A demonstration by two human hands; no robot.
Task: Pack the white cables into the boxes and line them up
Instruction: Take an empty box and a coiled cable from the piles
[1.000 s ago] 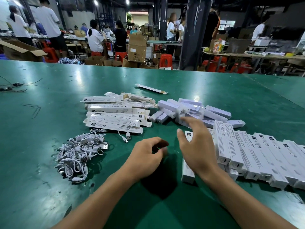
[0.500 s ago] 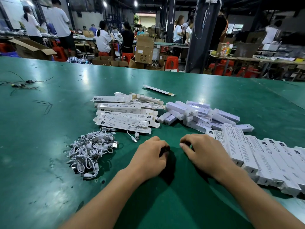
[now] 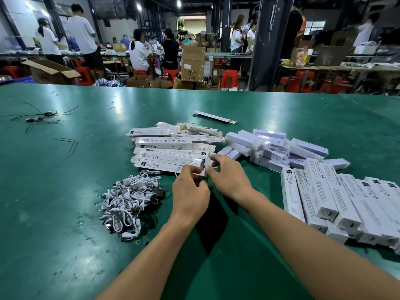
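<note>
A tangled pile of white cables (image 3: 129, 200) lies on the green table (image 3: 54, 224), left of my hands. Behind it is a stack of flat printed boxes (image 3: 171, 148). At the stack's near right corner my left hand (image 3: 190, 191) and my right hand (image 3: 229, 178) meet, fingers curled, pinching a loose white cable (image 3: 176, 172) between them; most of that cable is hidden by my fingers. A row of packed boxes (image 3: 337, 200) lies side by side on the right. Behind that row sits a loose heap of plain white boxes (image 3: 270, 146).
One flat box (image 3: 214, 116) lies alone farther back. Thin black wires (image 3: 39, 116) lie at the far left. Beyond the table's far edge are people, cardboard cartons (image 3: 192, 63) and red stools.
Both hands have moved forward from the bare table in front of me to the near corner of the flat box stack and have taken hold of the loose cable there.
</note>
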